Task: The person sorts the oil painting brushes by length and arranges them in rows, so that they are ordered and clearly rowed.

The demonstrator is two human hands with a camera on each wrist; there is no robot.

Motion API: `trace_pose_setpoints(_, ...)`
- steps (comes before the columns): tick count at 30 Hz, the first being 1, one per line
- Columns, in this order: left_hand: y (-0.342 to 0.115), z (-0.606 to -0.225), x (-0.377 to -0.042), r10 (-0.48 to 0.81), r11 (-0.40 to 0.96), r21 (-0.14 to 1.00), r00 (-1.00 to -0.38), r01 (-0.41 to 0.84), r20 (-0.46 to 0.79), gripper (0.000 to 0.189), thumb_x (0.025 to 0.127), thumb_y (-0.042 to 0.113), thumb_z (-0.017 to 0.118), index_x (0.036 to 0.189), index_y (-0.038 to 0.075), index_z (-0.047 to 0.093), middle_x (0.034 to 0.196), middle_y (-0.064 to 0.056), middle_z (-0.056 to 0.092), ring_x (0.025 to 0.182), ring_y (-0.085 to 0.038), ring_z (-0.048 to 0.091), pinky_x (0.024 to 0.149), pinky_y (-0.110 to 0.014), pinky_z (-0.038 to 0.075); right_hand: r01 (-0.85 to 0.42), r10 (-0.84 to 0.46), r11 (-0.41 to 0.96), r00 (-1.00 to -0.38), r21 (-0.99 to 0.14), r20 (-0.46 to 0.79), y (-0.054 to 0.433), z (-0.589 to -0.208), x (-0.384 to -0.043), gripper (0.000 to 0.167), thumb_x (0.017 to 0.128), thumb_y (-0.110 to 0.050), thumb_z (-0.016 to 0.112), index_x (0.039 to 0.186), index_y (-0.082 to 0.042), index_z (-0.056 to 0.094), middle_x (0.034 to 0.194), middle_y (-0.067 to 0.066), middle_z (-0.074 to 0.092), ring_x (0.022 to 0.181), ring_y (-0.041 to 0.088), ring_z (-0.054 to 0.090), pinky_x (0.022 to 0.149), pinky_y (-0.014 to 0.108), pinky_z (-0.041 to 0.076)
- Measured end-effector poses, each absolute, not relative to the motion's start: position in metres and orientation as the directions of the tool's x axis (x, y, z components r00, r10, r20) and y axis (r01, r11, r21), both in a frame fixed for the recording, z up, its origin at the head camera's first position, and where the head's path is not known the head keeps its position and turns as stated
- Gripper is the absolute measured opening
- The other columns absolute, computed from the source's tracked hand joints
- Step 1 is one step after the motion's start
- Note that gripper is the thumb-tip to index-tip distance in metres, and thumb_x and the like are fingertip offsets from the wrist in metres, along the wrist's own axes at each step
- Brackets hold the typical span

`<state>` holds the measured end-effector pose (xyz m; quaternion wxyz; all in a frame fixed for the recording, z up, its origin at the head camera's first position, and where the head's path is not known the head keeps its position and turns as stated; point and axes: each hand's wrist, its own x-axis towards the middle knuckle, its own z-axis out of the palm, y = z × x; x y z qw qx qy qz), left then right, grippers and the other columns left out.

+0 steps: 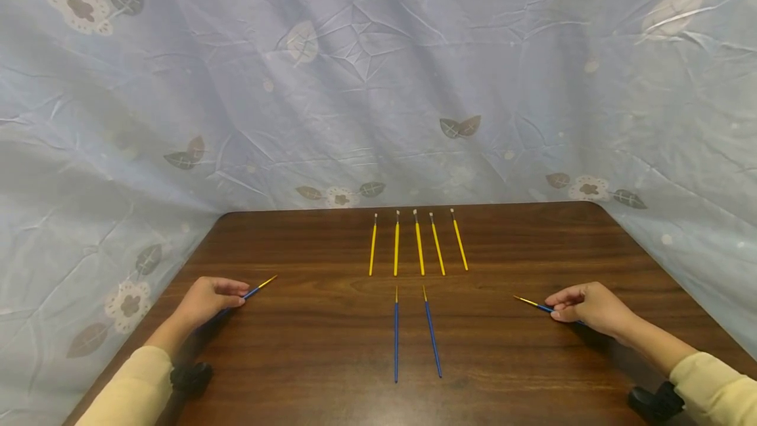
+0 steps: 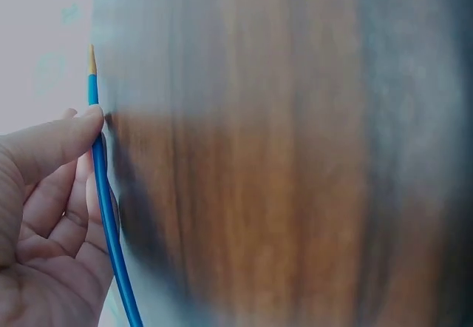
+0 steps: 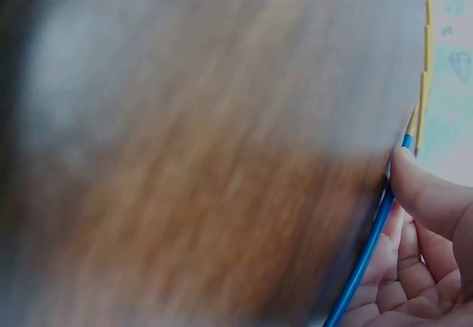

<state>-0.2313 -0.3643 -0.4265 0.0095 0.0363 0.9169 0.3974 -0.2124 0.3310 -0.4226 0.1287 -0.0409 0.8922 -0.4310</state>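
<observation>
On the left of the table, my left hand (image 1: 209,301) pinches a blue paintbrush (image 2: 109,216) between thumb and fingers, its tip pointing up and right in the head view. Over on the right side, my right hand (image 1: 591,307) pinches another blue paintbrush (image 3: 373,234) the same way, tip toward the middle. Between the hands two more blue paintbrushes lie side by side, one straight (image 1: 396,340) and one slightly slanted (image 1: 433,339). Behind them several yellow paintbrushes (image 1: 419,242) lie in a row with pale bristles toward the far edge.
The dark wooden table (image 1: 296,360) has rounded far corners. A pale floral curtain (image 1: 367,84) hangs around its back and sides. Black wrist devices sit at the left cuff (image 1: 190,378) and right cuff (image 1: 655,403).
</observation>
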Motion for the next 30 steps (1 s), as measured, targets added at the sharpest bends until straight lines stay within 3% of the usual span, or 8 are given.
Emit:
trace_pose_setpoints(4, -0.365, -0.425, -0.232, 0.091, 0.657, 0.751, -0.996, 0.06, 0.0, 0.033, 0.084, 0.005, 0.075, 0.113, -0.009, 0.067, 0.101, -0.017, 0.071, 0.096, -0.027, 0.068, 0.075, -0.022, 0.054, 0.044, -0.179, 0.639, -0.962, -0.768, -0.204, 0.331, -0.42, -0.213, 0.031, 0.084, -0.015, 0.077, 0.107, 0.005, 0.07, 0.089, 0.004, 0.068, 0.083, 0.021, 0.061, 0.069, 0.031, 0.052)
trace_pose_setpoints(9, -0.363, -0.422, -0.232, 0.114, 0.631, 0.772, -0.993, 0.078, 0.008, 0.033, 0.086, 0.004, 0.072, 0.114, -0.011, 0.065, 0.103, -0.019, 0.07, 0.097, -0.029, 0.067, 0.075, -0.023, 0.055, 0.009, -0.199, 0.652, -0.963, -0.758, -0.182, 0.329, -0.416, -0.213, 0.032, 0.085, -0.017, 0.076, 0.108, 0.004, 0.07, 0.092, 0.005, 0.067, 0.086, 0.022, 0.059, 0.072, 0.033, 0.051)
trace_pose_setpoints(17, -0.351, -0.416, -0.232, 0.134, 0.616, 0.783, -0.991, 0.089, 0.007, 0.032, 0.088, 0.006, 0.071, 0.116, -0.009, 0.065, 0.104, -0.019, 0.07, 0.091, -0.023, 0.066, 0.067, -0.027, 0.055, 0.014, -0.201, 0.649, -0.961, -0.76, -0.19, 0.323, -0.413, -0.215, 0.034, 0.087, -0.02, 0.075, 0.11, 0.004, 0.069, 0.094, 0.005, 0.066, 0.087, 0.022, 0.058, 0.072, 0.033, 0.051)
trace_pose_setpoints(30, -0.312, -0.406, -0.227, 0.187, 0.527, 0.845, -0.982, 0.084, -0.019, 0.036, 0.09, 0.005, 0.068, 0.122, -0.009, 0.061, 0.107, -0.02, 0.066, 0.091, -0.024, 0.065, 0.071, -0.032, 0.057, 0.016, -0.215, 0.618, -0.958, -0.786, -0.188, 0.302, -0.403, -0.218, 0.039, 0.089, -0.025, 0.073, 0.116, 0.002, 0.067, 0.098, 0.006, 0.065, 0.09, 0.023, 0.059, 0.074, 0.037, 0.054)
